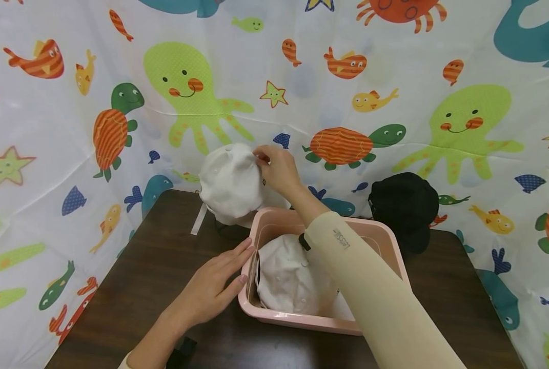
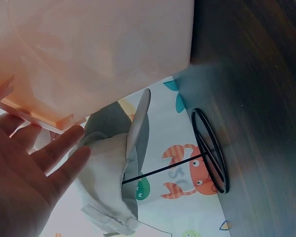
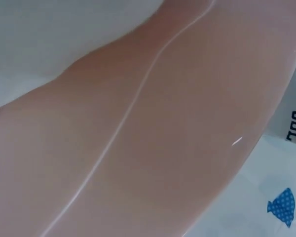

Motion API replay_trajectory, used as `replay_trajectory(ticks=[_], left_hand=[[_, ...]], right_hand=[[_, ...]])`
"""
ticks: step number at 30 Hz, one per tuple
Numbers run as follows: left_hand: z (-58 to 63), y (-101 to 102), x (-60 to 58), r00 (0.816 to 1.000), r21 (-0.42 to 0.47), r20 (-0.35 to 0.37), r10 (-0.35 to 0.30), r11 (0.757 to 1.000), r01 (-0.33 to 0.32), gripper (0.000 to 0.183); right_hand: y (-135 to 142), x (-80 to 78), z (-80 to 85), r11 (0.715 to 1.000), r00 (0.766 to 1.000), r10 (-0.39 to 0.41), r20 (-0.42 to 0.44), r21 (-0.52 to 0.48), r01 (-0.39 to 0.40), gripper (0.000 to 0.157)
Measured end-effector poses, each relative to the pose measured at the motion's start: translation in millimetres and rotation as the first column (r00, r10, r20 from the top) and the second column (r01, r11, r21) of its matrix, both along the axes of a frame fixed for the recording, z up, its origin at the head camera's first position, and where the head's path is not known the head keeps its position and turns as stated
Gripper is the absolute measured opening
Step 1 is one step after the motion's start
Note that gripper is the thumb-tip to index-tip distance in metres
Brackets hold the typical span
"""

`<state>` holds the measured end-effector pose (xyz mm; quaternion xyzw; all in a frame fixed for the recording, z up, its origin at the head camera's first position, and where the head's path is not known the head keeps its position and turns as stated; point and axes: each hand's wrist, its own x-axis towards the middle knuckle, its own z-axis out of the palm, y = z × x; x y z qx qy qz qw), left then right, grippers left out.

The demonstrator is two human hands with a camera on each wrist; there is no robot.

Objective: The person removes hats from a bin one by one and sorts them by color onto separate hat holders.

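A white baseball cap [image 1: 232,184] sits on a black wire stand [image 2: 209,153] behind the pink bin [image 1: 302,320]. My right hand [image 1: 279,169] reaches over the bin, and its thumb and fingers pinch the cap's right upper side. In the left wrist view that cap [image 2: 103,168] shows its brim and a loose strap. My left hand [image 1: 214,282] rests against the bin's left rim with its fingers extended. Inside the bin lies another white cap [image 1: 288,277], partly covered by my right sleeve. The right wrist view shows mostly the bin wall [image 3: 163,148]; the right hand is out of it.
A black cap [image 1: 403,205] stands at the back right of the dark wooden table [image 1: 140,287]. Behind the table hangs a curtain [image 1: 274,61] printed with sea animals. Near my left forearm lies a small black object [image 1: 182,351].
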<state>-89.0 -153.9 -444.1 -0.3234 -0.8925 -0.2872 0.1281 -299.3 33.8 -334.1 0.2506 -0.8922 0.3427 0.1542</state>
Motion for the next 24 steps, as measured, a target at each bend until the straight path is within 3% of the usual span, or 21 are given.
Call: replay_trajectory(ticks=[9, 24], left_hand=[[0.8, 1, 0.9, 1.000, 0.001, 0.007, 0.007, 1.000, -0.007, 0.056], [1.3, 2, 0.3, 1.000, 0.002, 0.010, 0.009, 1.000, -0.009, 0.055]], right_hand=[[5, 3.7, -1.5, 0.999, 1.000, 0.015, 0.017, 0.040, -0.015, 0.020], [13, 8.0, -1.3, 0.995, 0.992, 0.017, 0.122, 0.094, -0.028, 0.019]])
